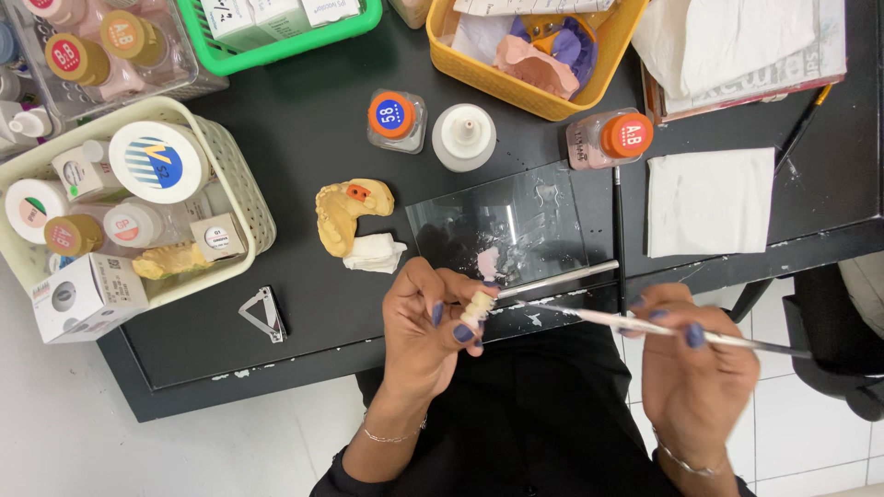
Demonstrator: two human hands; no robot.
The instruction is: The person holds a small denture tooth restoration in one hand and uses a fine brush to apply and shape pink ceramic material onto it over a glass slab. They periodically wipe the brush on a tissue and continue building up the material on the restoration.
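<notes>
1. The black bench [304,138] carries three baskets: one cream [241,175], one green [276,53], one yellow [516,87].
2. One glass slab [502,225] lies near the bench's front edge, with a pink smear on it; a white napkin [709,201] lies to its right.
3. The left hand [425,324] is raised, palm turned inward, its grip closed with thumb and fingertips around a small cream tooth bridge [478,308], just in front of the slab.
4. The right hand [692,364] is curled, its grip pinched shut on one thin brush [608,318], whose tip points left at the bridge.
5. Two orange-capped jars [396,118] and one white bottle [464,136] stand behind the slab.
6. One yellow plaster cast [345,213] lies left of the slab.
</notes>
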